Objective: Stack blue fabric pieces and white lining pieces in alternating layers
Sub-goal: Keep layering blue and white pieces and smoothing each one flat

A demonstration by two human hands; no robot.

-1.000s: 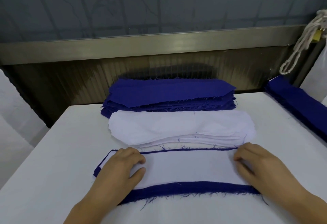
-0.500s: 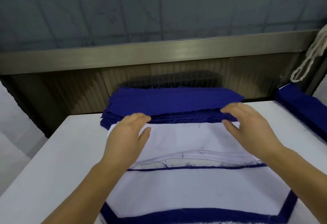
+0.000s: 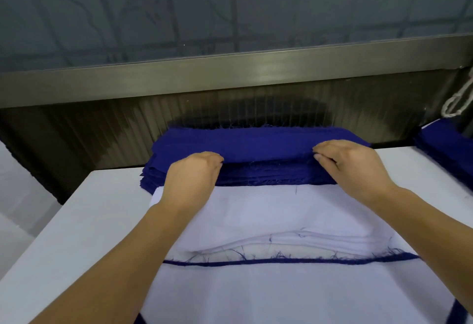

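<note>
- Head view: blue fabric pile (image 3: 256, 170) sits at the table's (image 3: 76, 221) far edge, white lining pile (image 3: 256, 211) just nearer.
- Left hand (image 3: 192, 177) and right hand (image 3: 353, 165), fingers curled, both pinch the top blue piece (image 3: 266, 142).

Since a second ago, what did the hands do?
Both hands left the near stack and reached to the blue pile. The left hand and right hand now pinch its top piece. The white lining pile stayed put.

The blue fabric pieces (image 3: 258, 142) are matt woven cloth with frayed, thready edges. The white lining pieces (image 3: 281, 211) look smooth and matt. The rail (image 3: 230, 72) behind is brushed metal, dully glossy.
</note>
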